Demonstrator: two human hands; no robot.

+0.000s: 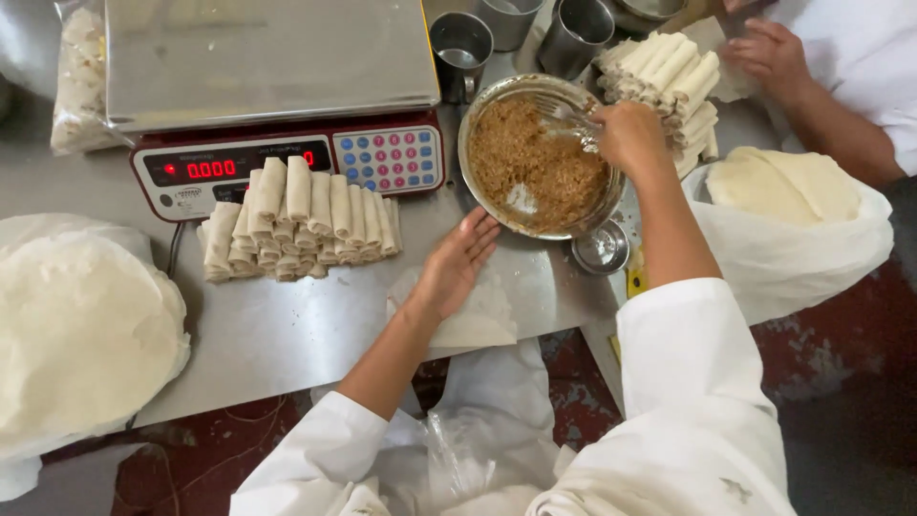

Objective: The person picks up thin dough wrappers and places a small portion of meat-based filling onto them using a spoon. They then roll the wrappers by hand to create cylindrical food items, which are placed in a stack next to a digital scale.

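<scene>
My right hand point(630, 136) grips a metal fork point(565, 113) whose tines rest in the brown minced filling inside a round metal bowl point(475, 113). My left hand point(458, 260) lies flat, fingers spread, on a thin pale wrapper sheet point(478, 320) spread on the steel table, just below the bowl. A pile of rolled spring rolls point(296, 225) sits to the left of that hand, in front of a digital scale point(287, 162).
A big stack of round wrappers point(81, 330) lies at the left edge. Another person's hand point(769, 53) works at the top right beside a second pile of rolls point(669, 76) and bagged wrappers point(783, 186). Metal cups point(460, 43) stand behind the bowl; a small tin point(602, 248) beside it.
</scene>
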